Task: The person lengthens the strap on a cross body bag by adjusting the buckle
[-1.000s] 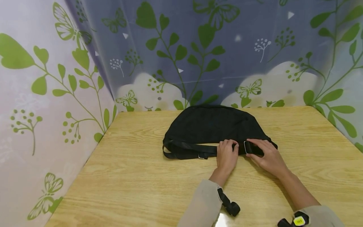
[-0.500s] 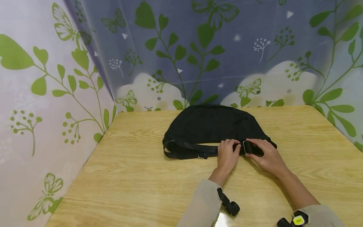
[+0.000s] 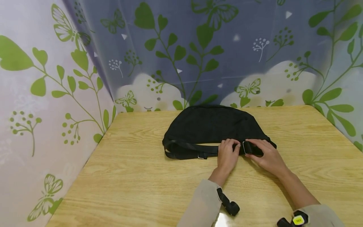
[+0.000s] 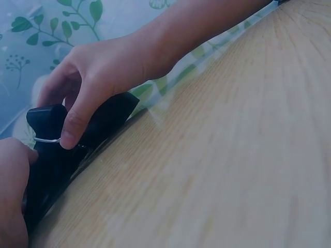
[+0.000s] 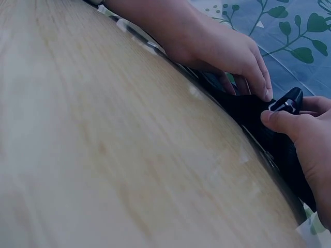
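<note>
A black bag [image 3: 212,124] lies flat near the back of the table, its long black strap [image 3: 210,149] running along the front. My left hand [image 3: 227,155] pinches the strap just left of a silver metal slider buckle [image 3: 244,147]. On the other side of that buckle, my right hand [image 3: 269,157] holds a raised loop of strap between thumb and fingers. In the left wrist view, the right thumb [image 4: 72,126] lies against the metal bar. The right wrist view has the left fingertips [image 5: 266,93] close beside the buckle [image 5: 282,107].
A second metal buckle [image 3: 202,155] sits further left on the strap, near a folded strap end [image 3: 168,151]. The wooden table [image 3: 127,186] meets patterned cloth walls [image 3: 215,56] at the back and sides. Black bands with small devices [image 3: 231,205] are on both wrists.
My left hand has shifted very slightly right along the strap, closer to the buckle. The right hand and the bag stay practically still.
</note>
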Available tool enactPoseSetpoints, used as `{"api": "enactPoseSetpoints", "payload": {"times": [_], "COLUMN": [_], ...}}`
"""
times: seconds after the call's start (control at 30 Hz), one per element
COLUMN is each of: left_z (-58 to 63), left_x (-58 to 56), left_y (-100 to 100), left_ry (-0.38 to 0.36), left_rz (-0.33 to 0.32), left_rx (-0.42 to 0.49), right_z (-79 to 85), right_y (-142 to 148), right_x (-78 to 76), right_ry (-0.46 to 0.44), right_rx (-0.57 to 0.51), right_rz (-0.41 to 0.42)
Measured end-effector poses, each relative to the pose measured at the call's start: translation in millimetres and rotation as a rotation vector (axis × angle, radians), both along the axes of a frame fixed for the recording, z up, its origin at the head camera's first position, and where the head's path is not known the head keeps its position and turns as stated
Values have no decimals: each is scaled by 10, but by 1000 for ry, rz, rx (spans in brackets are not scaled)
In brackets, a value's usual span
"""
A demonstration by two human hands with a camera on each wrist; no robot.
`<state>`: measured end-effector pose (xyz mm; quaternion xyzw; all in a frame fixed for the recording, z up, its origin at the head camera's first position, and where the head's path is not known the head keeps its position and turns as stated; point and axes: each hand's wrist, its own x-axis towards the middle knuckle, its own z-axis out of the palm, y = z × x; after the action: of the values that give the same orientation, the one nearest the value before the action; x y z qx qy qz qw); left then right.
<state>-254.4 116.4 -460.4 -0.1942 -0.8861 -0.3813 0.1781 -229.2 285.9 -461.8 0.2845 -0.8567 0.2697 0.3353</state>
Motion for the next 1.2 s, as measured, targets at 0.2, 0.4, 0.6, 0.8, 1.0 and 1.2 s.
{"api": "enactPoseSetpoints", "payload": {"times": [0.2,0.4,0.6,0.8,1.0,1.2], "left_z": [-7,-13,3,-2,-19,-8], "left_x": [-6,-18,-7,-6,-16,-20], "left_y": [-1,3,-2,-2,-5,-8], "left_ry": [-12,-27,-23,-13,-26,-13], "left_rz": [49,99,15,16,112,88], "left_rx": [-11,-31,19,10,-24,3], "right_z": [-11,-9,-9,-23,-32,-17], "right_y": [-8,-17,-13,-14,-21,-26], "right_x": [3,12,11,8,5,10], "right_ry": [-4,-21,-36,-40,-20,-23], "right_rx": [-11,-36,-46,-45,-48,-52], "right_rz": [-27,-72,-55,-63,-72,-76]}}
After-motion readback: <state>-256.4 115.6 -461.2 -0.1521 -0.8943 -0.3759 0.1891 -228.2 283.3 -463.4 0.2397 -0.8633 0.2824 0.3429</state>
